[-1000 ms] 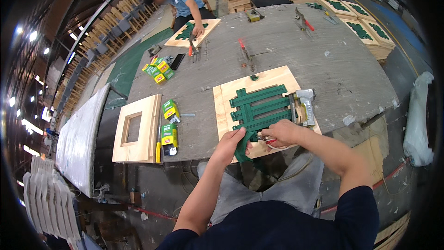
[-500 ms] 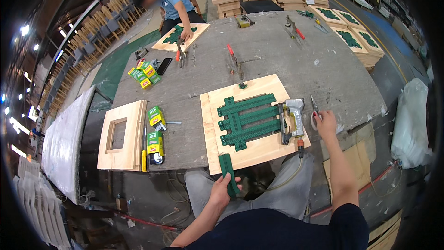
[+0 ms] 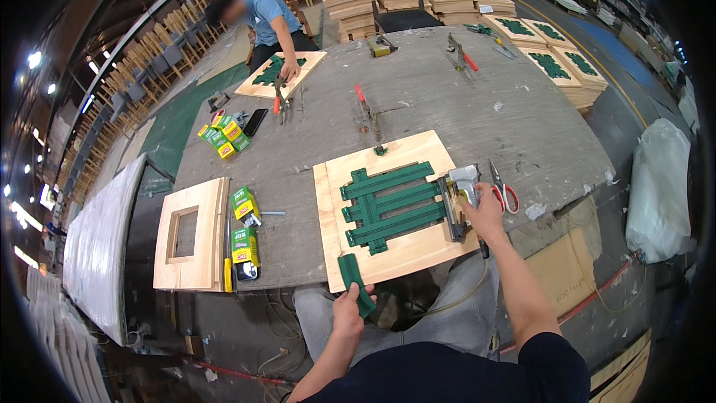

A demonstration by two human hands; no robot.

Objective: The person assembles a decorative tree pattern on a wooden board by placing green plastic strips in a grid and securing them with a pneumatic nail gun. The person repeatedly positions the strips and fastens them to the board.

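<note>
Green webbing [image 3: 406, 199] already crosses the wooden frame [image 3: 327, 194]; the left hand [image 3: 347, 315] pinches one unfastened strip [image 3: 349, 272], the right hand [image 3: 485, 213] grips the staple gun [image 3: 464, 176].

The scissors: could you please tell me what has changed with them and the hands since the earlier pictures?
The right hand carried the scissors rightward, let them go on the table, and is now on the staple gun. The left hand still holds the green strap.

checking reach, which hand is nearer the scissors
Right. The right hand is at the air tool, just left of the scissors; the left hand is farther left, holding a strap.
</note>
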